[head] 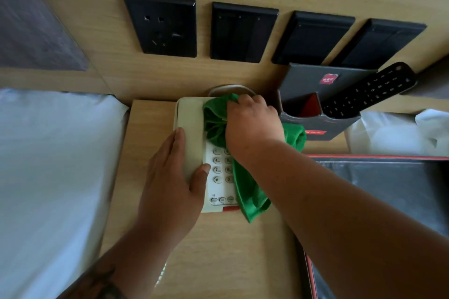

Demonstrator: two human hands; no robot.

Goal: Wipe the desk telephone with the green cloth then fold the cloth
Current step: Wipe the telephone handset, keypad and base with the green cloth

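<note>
At frame centre the left hand [170, 184] lies flat, fingers straight, on the handset of the desk telephone [192, 143] on the wooden nightstand [218, 250], while the right hand [252, 124], fingers curled, clutches the bunched green cloth [216, 119] on the phone's upper part.

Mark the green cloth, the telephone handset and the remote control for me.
green cloth [250, 192], head view, hanging lower tail.
telephone handset [189, 114], head view, upper half.
remote control [369, 91], head view, keypad middle.

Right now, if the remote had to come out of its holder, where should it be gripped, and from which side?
Grip the remote's upper end, coming from above right. It leans tilted in the holder, with its lower end hidden inside and only the upper part free.
</note>
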